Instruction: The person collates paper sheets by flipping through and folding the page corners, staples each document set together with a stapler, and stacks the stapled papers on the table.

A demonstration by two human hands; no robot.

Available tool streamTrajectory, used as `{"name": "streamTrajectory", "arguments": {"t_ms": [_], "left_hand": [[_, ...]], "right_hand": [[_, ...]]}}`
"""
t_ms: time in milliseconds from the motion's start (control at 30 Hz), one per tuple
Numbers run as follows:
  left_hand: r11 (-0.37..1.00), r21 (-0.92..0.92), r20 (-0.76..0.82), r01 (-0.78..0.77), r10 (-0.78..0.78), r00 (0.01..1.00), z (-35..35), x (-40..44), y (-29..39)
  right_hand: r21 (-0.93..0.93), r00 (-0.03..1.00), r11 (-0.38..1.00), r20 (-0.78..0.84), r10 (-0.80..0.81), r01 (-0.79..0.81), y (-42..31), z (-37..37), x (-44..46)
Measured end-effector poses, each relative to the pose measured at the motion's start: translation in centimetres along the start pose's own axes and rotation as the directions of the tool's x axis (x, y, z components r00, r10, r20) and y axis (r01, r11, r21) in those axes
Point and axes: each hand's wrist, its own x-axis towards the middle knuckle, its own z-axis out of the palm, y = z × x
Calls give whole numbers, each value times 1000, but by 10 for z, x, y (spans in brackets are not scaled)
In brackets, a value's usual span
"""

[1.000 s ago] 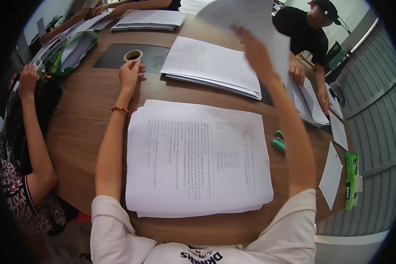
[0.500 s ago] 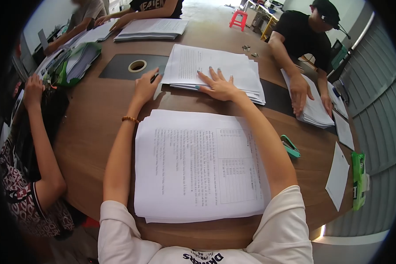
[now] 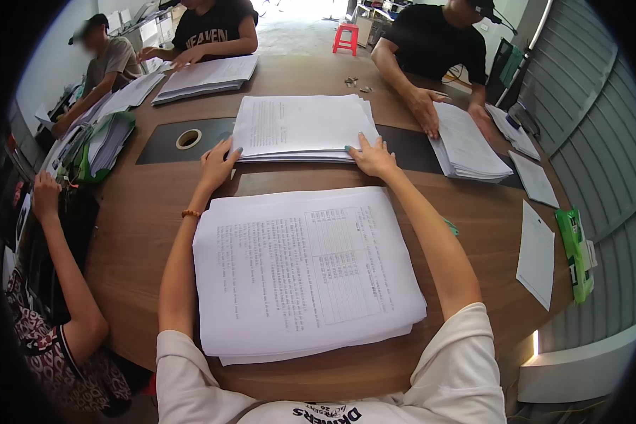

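Note:
A stack of printed paper (image 3: pixel 300 127) lies across the table in front of me, its edges fairly even. My left hand (image 3: pixel 220 164) has its fingers curled at the stack's left front corner, with the thumb against the front edge. At the right front corner, my right hand (image 3: pixel 374 157) grips the stack, thumb on the front side and fingers along the right side. Nearer my body, between my forearms, is a second pile of printed sheets (image 3: pixel 297 275), turned slightly, with text and a boxed table on top. Neither hand touches that pile.
A tape roll (image 3: pixel 189 139) sits left of the far stack. A green stapler (image 3: pixel 451 227) is partly behind my right forearm. Co-workers handle a right-hand stack (image 3: pixel 466 141) and a back-left stack (image 3: pixel 205 78). A green packet (image 3: pixel 576 254) lies at the right edge.
My right hand has moved from flat on top of the far stack to its right front corner. My left hand has come down to the left corner. The stack's sheets look more even.

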Motion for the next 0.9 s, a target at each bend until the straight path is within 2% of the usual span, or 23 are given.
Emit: {"name": "streamTrajectory", "arguments": {"t_ms": [67,133,200,233,267,300,333,367,400,433,467,533,567,600,633,667,733,767,800,833,900], "left_hand": [[992,-125,78,17,-7,997,8,5,-14],[987,-156,102,32,-16,995,11,8,-22],[983,-178,121,52,-30,992,7,14,-37],[894,-429,79,128,-104,991,0,17,-47],[735,-655,58,176,-183,981,-4,22,-55],[737,-655,54,168,-176,983,-19,25,-50],[781,-609,85,139,-110,990,-49,27,-39],[822,-561,120,99,-38,992,-81,30,-23],[823,-561,123,90,-25,992,-103,28,10],[861,-509,120,-1,72,990,-118,17,63],[887,-454,128,-88,163,978,-117,3,108],[847,-451,130,-281,374,918,-95,-29,168],[848,-470,209,-245,376,903,-86,-47,193],[805,-422,168,-417,522,836,-66,-58,200],[794,-390,227,-466,573,787,-58,-68,210],[818,-389,330,-423,552,766,-47,-76,213],[818,-330,332,-471,568,753,-34,-87,213],[814,-267,334,-516,580,743,-29,-88,213],[850,-247,447,-465,526,723,-30,-87,212],[848,-251,456,-467,529,716,-29,-87,212],[831,-279,360,-481,555,750,-25,-89,210]], "right_hand": [[-1,1000,1000,-3,-6,6,1,2,0],[1,1000,1000,-11,-17,17,3,-1,-3],[133,985,991,-171,-2,25,3,-4,-7],[144,985,989,-175,-1,27,6,-5,-11],[186,961,975,-267,-73,126,15,-8,-17],[210,922,951,-361,-139,225,27,-11,-23],[142,818,932,-536,-210,332,40,-6,-28],[144,815,934,-543,-201,326,49,-10,-40],[289,839,878,-507,-198,382,56,-19,-59],[428,861,799,-467,-204,422,60,-26,-77],[434,866,802,-462,-194,411,61,-27,-92],[638,908,664,-387,-161,390,61,-29,-117],[641,910,663,-383,-160,387,60,-29,-130],[619,889,651,-403,-216,439,56,-28,-142],[596,865,636,-424,-270,490,55,-25,-152],[595,865,637,-425,-268,490,55,-21,-160],[418,803,707,-463,-376,571,57,-11,-174],[418,804,709,-467,-368,568,57,-8,-176],[406,810,718,-437,-391,566,56,-5,-179],[396,817,726,-401,-413,562,55,-2,-181],[388,830,743,-374,-413,545,55,-2,-183]]}}
